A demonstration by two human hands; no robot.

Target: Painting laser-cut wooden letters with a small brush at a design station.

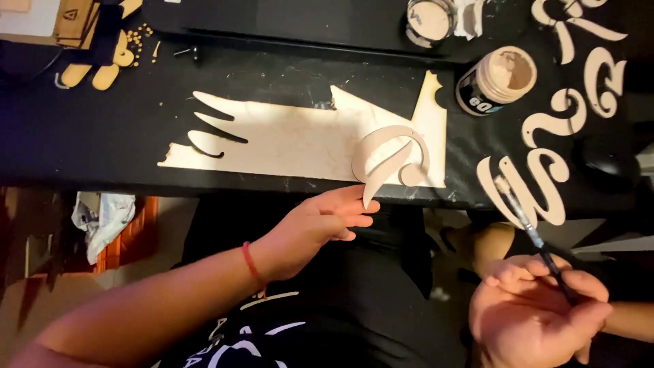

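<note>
Nearby, open jar [503,76] of beige paint; left fingers [351,204] pinching curved cutout [388,158], right fingers [579,286] pinching brush [528,225].

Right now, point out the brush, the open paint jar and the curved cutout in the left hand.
brush [528,228], head view, on the ferrule above the right hand.
paint jar [507,73], head view, on its open mouth.
cutout [390,151], head view, on its upper arc.

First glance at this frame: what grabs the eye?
The pale, jagged-cut wooden sheet lying mid-frame on the black worktable stands out most. The left hand holds a curved, pale wooden cutout at the table's front edge. Lower right, the right hand grips a thin black-handled paintbrush.
</note>
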